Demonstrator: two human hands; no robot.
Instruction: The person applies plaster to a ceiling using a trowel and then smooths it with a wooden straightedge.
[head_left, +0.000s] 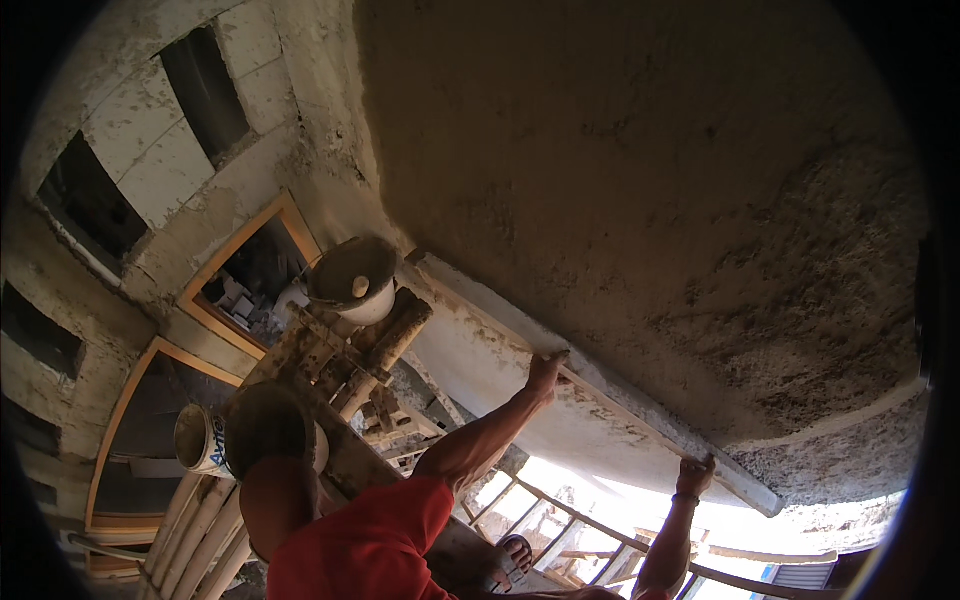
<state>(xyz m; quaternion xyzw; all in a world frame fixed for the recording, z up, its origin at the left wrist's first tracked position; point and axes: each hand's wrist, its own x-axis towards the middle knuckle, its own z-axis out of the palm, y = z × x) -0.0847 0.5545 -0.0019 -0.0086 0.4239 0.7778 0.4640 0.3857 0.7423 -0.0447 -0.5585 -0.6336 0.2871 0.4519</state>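
A long, straight, mortar-smeared screed board [630,403] runs slantwise across the view along the edge of the wall's grey plaster [580,180]. My left hand [545,376] is closed round its lower edge near the middle. Farther right, my right hand [693,476] grips the same board close to its right end. Smooth plaster covers much of the surface above the board, with a rougher patch toward the right. Below the board, a paler strip of wall [480,365] shows.
To the left, a bucket [352,285] holding mortar stands on wooden scaffold planks [365,470]. A darker bucket [270,425] and a small white bucket [200,440] are nearer. A sandalled foot [512,562] rests on the planking beside a ladder-like frame [560,540]. Wood-framed openings [250,275] line the left wall.
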